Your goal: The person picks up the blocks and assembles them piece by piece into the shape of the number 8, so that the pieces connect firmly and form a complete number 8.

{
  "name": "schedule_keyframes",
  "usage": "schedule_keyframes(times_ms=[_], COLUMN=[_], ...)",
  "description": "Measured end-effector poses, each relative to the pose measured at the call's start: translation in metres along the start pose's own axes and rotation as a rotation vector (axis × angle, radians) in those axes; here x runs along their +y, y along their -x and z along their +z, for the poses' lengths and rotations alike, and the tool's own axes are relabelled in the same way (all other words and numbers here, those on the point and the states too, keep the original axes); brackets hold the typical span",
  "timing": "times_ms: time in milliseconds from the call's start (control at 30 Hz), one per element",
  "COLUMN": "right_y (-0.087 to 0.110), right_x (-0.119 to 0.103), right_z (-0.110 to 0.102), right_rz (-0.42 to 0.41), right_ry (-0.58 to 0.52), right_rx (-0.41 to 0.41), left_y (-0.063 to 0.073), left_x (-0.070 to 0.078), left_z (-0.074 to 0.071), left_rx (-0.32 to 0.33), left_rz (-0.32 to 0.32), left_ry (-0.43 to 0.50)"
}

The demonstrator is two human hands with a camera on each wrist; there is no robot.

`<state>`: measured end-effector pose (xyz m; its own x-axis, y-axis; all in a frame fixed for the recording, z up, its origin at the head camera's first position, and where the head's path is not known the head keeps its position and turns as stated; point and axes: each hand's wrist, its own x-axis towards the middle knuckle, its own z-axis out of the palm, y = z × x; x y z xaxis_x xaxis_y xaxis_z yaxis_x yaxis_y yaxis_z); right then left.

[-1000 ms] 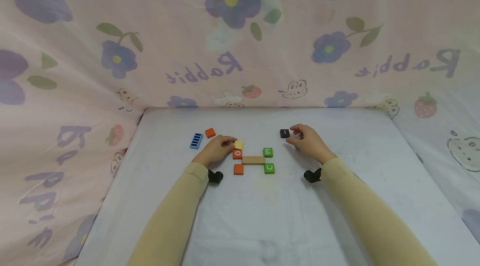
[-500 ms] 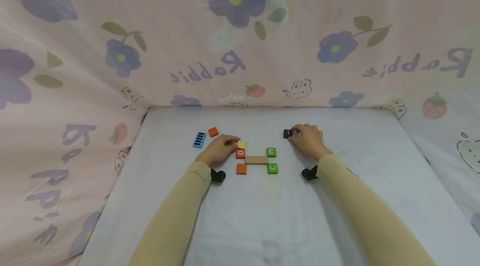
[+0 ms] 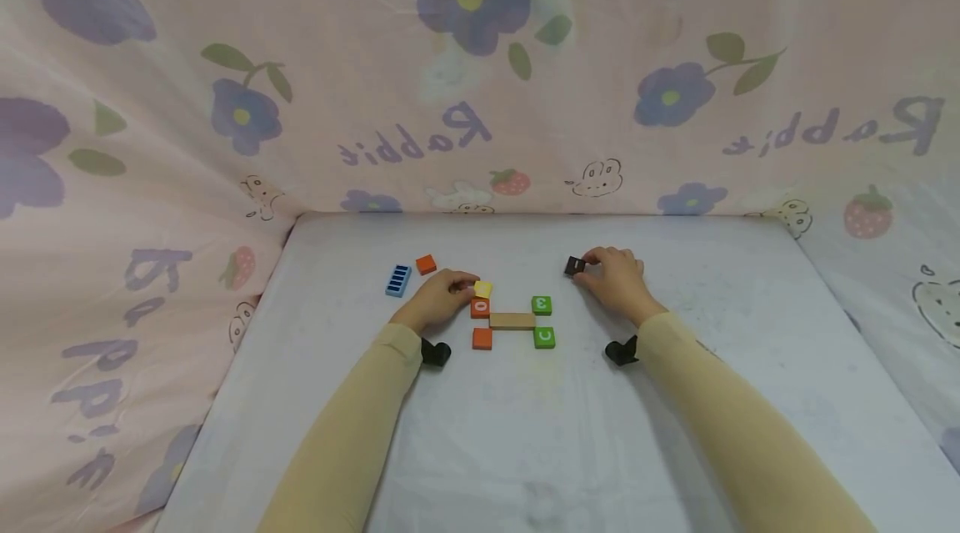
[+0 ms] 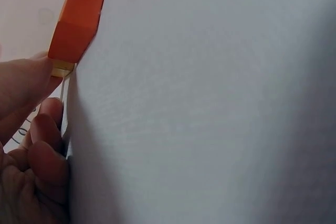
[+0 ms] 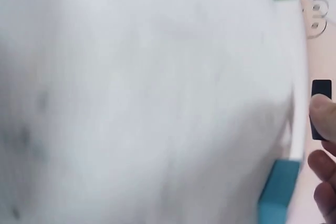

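I see the right hand [image 3: 617, 279] now pinching the black block [image 3: 574, 266] far right, no longer spread beside it; the left hand [image 3: 437, 296] pinches the yellow block [image 3: 484, 289] beyond the orange 0 block [image 3: 479, 309]; both, I judge, secured.

Near side of table [image 3: 517, 424]: wide lane btwn sleeves [image 3: 345, 424], narrowed where black wrist mounts [image 3: 437, 352] jut inward. Mid: wooden plank [image 3: 512, 321] bars a straight pass, w/ 0 tile [image 3: 479, 309] and plain orange tile [image 3: 482, 339] at L end, 3 tile [image 3: 542, 305] and C tile [image 3: 543, 338] at R. Beyond plank: open gap btwn yellow block [image 3: 482, 289] (pinched by L hand [image 3: 437, 299]) and black block [image 3: 574, 266] in R hand [image 3: 617, 283]. Obstacles outboard of L hand: blue barred tile [image 3: 398, 281], far orange tile [image 3: 426, 264]. Teal block [image 5: 278, 190] stands near R hand (R wrist view). Cloth wall [image 3: 525, 124] closes far edge.
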<state>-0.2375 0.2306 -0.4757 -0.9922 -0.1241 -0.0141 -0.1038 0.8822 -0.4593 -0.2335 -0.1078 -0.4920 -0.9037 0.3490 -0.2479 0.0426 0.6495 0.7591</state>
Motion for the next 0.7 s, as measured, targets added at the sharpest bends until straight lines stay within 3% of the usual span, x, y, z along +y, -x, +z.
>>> schedule_keyframes(times_ms=[67,200,333,500,700], right_y=[0.0,-0.001,-0.004,-0.006,-0.006], right_x=[-0.006,-0.019,-0.028,-0.029,-0.028], right_z=[0.001,0.003,0.01,0.017,0.019], right_rz=[-0.005,-0.007,-0.017,-0.03,-0.006], right_ry=[-0.05,-0.159,-0.171,-0.149,-0.211], right_rx=[-0.009,-0.105,-0.184,-0.207,-0.231], left_y=[0.001,0.001,0.001,0.0,0.001], left_x=[0.001,0.003,0.002,0.0,0.0], left_z=[0.0,0.001,0.001,0.002,0.001], left_rx=[0.0,0.0,0.0,0.002,0.006], left_rz=[-0.006,-0.015,-0.002,0.002,-0.001], left_ry=[0.002,0.007,0.004,-0.009,-0.007])
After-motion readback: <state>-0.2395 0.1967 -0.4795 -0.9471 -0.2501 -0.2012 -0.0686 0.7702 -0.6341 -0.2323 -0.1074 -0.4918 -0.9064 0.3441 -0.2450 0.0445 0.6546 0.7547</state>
